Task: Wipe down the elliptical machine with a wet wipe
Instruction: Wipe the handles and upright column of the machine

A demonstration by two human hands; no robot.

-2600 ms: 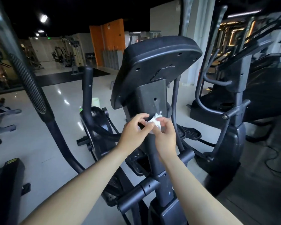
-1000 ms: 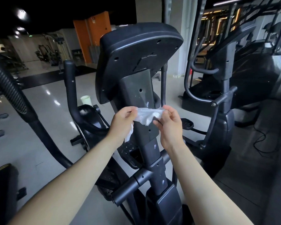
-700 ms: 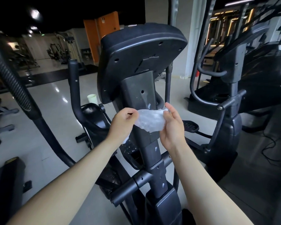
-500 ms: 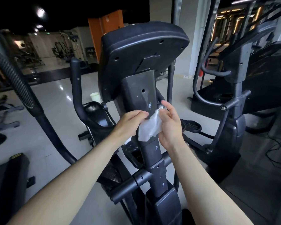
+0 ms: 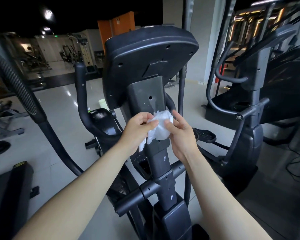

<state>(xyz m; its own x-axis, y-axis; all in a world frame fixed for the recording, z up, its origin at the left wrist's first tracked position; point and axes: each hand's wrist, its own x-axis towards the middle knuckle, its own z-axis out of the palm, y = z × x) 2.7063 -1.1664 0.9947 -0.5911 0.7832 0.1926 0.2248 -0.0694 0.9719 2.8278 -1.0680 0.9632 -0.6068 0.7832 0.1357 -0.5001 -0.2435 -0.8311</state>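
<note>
Both sides of the crumpled white wet wipe (image 5: 160, 126) are pinched: your left hand (image 5: 137, 130) grips its left side, your right hand (image 5: 182, 134) its right. It sits just in front of the grey upright post (image 5: 145, 94) of the black elliptical machine (image 5: 145, 54). One small sign (image 5: 118, 21) on the orange wall (image 5: 124, 28) is too blurry to read. Shiny pale floor (image 5: 62, 118) lies open on your left; another dark machine (image 5: 255, 94) stands near on your right.
</note>
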